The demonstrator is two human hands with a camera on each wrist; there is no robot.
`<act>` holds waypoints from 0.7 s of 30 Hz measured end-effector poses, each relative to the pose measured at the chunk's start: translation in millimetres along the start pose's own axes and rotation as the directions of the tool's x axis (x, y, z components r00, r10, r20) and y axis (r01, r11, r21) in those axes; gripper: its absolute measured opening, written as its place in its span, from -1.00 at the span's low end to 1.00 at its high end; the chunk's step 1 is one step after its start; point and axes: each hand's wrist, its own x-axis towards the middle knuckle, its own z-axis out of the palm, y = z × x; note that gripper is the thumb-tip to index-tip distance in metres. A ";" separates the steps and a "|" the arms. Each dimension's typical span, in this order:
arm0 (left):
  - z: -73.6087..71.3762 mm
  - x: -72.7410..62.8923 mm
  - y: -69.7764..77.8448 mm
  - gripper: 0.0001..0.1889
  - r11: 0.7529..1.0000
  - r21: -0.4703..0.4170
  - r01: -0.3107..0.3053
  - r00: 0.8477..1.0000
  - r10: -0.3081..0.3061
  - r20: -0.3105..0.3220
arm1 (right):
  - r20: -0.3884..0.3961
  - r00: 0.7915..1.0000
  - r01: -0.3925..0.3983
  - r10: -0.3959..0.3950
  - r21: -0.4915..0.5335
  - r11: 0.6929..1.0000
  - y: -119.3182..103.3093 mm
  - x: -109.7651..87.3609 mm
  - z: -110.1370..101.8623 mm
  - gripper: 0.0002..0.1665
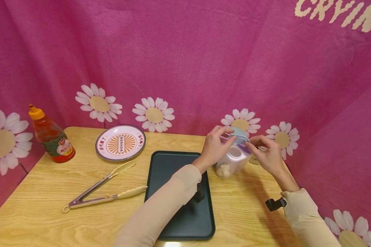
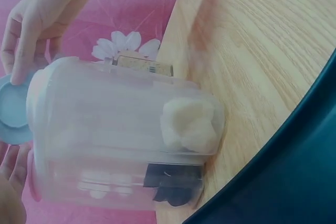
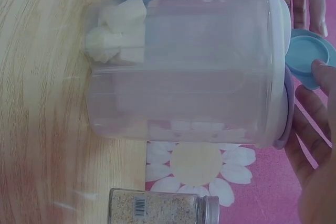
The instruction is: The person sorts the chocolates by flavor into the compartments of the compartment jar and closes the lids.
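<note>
A clear divided storage container stands upright at the right of the table, with pale chunks at the bottom of one compartment and a dark piece showing through another. Its white lid carries a round opening, a raised light blue flip cap and a purple cap. My left hand pinches the blue cap at its left edge with thumb and fingertips. On the opposite edge, my right hand holds the same cap, its thumb on the face and its other fingers beside the purple cap.
A dark baking tray lies left of the container. A small seasoning jar stands right behind it. Tongs, a plate and a red sauce bottle occupy the left side. A pink curtain hangs behind the table.
</note>
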 end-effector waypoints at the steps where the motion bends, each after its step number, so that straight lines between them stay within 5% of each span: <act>1: 1.0 0.7 -0.2 -0.75 1.000 0.006 0.008 1.000 -0.008 0.001 | 0.001 1.000 0.002 -0.002 0.002 1.000 0.0 0.2 -0.1 -0.79; 9: 0.6 2.5 0.8 -0.80 0.999 0.027 0.028 0.999 -0.029 0.039 | 0.002 1.000 0.020 -0.020 0.003 1.000 -0.2 1.7 -0.7 -0.78; 21: -16.5 -6.9 -4.1 -0.81 0.991 0.127 -0.043 0.988 0.024 0.153 | -0.010 0.994 0.111 -0.111 -0.025 0.993 -5.5 -4.6 0.0 -0.70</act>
